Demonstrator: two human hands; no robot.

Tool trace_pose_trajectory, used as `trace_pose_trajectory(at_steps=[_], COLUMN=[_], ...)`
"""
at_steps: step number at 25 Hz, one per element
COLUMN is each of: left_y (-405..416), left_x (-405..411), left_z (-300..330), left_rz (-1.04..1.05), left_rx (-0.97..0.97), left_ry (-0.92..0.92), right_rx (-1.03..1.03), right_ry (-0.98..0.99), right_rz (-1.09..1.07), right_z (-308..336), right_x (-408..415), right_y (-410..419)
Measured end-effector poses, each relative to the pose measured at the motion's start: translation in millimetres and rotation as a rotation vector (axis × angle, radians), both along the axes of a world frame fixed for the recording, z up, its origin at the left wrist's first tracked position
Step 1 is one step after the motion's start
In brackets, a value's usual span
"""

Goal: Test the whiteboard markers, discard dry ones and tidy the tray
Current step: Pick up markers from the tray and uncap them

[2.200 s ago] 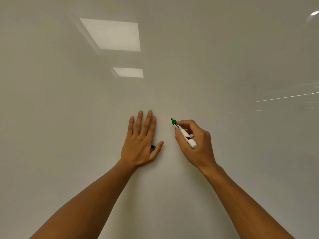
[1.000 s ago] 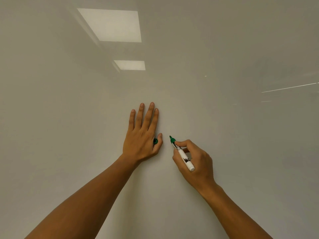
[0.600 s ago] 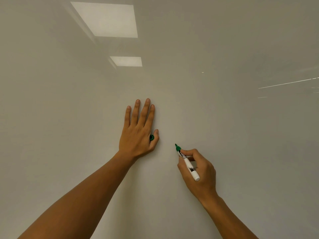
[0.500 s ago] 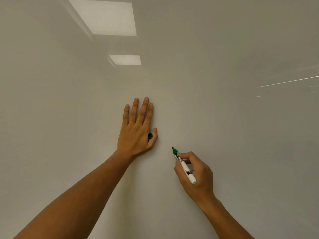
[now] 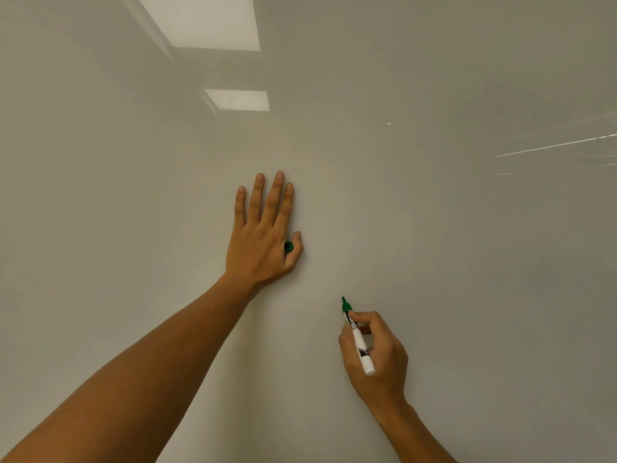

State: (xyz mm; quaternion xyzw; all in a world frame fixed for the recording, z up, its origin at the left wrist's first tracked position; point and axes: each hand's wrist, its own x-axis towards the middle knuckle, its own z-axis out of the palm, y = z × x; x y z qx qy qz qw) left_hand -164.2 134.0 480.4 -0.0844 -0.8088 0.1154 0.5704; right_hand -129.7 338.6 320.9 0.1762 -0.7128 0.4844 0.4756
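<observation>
A blank whiteboard (image 5: 467, 262) fills the view. My left hand (image 5: 260, 242) lies flat against it with the fingers straight, and its thumb pinches a green marker cap (image 5: 288, 246) against the side of the palm. Lower right, my right hand (image 5: 380, 362) grips an uncapped white marker with a green tip (image 5: 359, 342) like a pen. The tip points up and left at the board. No ink line shows on the board around the tip. The tray is out of view.
Two ceiling light panels are reflected in the board, a large one (image 5: 207, 21) and a smaller one (image 5: 238, 100). Thin bright streaks (image 5: 554, 147) are reflected at the right edge.
My right hand has moved the marker down the board, from level with my left hand's fingers to below its wrist. No mark appeared. My left hand has stayed flat with the cap.
</observation>
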Motion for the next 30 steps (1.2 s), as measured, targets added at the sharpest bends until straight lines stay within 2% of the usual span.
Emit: trace_pose_trajectory(at_steps=[3, 5, 7, 10, 14, 19, 30], left_y=[-1.9, -3.6, -2.9, -0.9, 0.5, 0.0, 11.6], left_x=[3.9, 10.0, 15.8, 18.4, 27.3, 37.1, 79.3], left_z=[2.3, 3.0, -4.3, -37.5, -93.7, -150.7, -230.9], left_rz=[-0.014, -0.039, -0.054, -0.032, -0.001, 0.030, 0.056], left_rx=[-0.009, 0.001, 0.036, 0.108, 0.177, 0.205, 0.267], left_ry=[-0.040, -0.071, -0.096, -0.154, -0.246, -0.339, -0.590], right_rx=[-0.090, -0.298, -0.503, -0.628, -0.625, -0.527, -0.496], right_ry=[-0.123, -0.285, -0.365, -0.404, -0.490, -0.619, -0.807], right_rz=[0.082, 0.320, 0.476, 0.503, 0.513, 0.552, 0.626], right_z=[-3.7, 2.9, 10.6, 11.6, -6.4, -36.4, -81.9], right_x=[6.4, 15.2, 27.0, 40.2, 61.1, 82.1, 113.5], right_y=[-6.4, -6.3, -0.8, 7.3, 14.2, 11.6, -8.1])
